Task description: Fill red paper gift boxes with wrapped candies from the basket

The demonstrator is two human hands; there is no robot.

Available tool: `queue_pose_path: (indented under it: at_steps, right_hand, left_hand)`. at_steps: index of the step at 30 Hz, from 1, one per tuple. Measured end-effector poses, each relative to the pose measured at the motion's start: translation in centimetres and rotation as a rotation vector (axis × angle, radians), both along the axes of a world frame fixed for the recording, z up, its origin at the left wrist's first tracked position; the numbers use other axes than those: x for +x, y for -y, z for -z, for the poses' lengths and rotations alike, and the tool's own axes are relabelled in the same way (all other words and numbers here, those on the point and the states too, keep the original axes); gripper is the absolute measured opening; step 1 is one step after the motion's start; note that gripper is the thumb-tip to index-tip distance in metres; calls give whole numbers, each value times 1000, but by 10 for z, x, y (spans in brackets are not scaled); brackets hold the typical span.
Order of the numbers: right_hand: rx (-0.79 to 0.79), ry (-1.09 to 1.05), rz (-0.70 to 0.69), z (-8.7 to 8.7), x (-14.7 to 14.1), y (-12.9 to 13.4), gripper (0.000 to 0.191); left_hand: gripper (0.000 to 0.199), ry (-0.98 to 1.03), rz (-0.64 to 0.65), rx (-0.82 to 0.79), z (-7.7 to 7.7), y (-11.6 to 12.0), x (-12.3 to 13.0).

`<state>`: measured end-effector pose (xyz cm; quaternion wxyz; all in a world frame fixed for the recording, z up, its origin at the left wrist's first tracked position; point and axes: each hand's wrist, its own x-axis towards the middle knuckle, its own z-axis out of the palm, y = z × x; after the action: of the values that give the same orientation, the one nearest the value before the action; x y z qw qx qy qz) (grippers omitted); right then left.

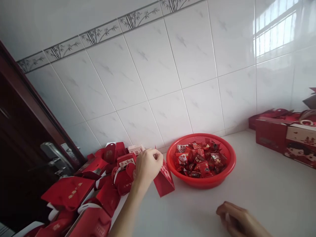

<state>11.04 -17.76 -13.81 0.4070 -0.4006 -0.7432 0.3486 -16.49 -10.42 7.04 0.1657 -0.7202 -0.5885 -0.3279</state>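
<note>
My left hand (149,166) is closed, fingers pinched together, at the upper part of a small red cardboard gift box (164,184). The box is upright on the white countertop, and my hand hides part of its top. Immediately right of it is a round red plastic basket (222,180) holding many wrapped candies (197,158) in mostly red wrappers. My right hand (239,219) hovers low at the front right, near the basket; its fingers are loosely bent and apart, with nothing visible in them.
Many red gift boxes (69,191) crowd the left side of the countertop (192,210). A larger printed red box (274,133) with red items in it stands at the right. White tiled wall (160,72) rises behind; a dark door with a metal handle (53,153) is at left.
</note>
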Motion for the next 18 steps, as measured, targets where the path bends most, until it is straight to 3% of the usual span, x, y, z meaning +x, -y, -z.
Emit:
queue_pose_path:
  at_steps: [5, 11, 15, 18]
  right_hand:
    - [107, 86, 35, -19, -4, 8, 26]
    - [243, 37, 78, -40, -16, 19, 47]
    - [217, -5, 87, -46, -17, 18, 35]
    - [195, -22, 111, -49, -15, 16, 26]
  left_hand:
    - [29, 76, 154, -79, 14, 35, 26]
    - [36, 274, 455, -301, 30, 64, 73]
    - [25, 454, 629, -556, 35, 70, 90]
    - [26, 621, 719, -619, 39, 65, 87]
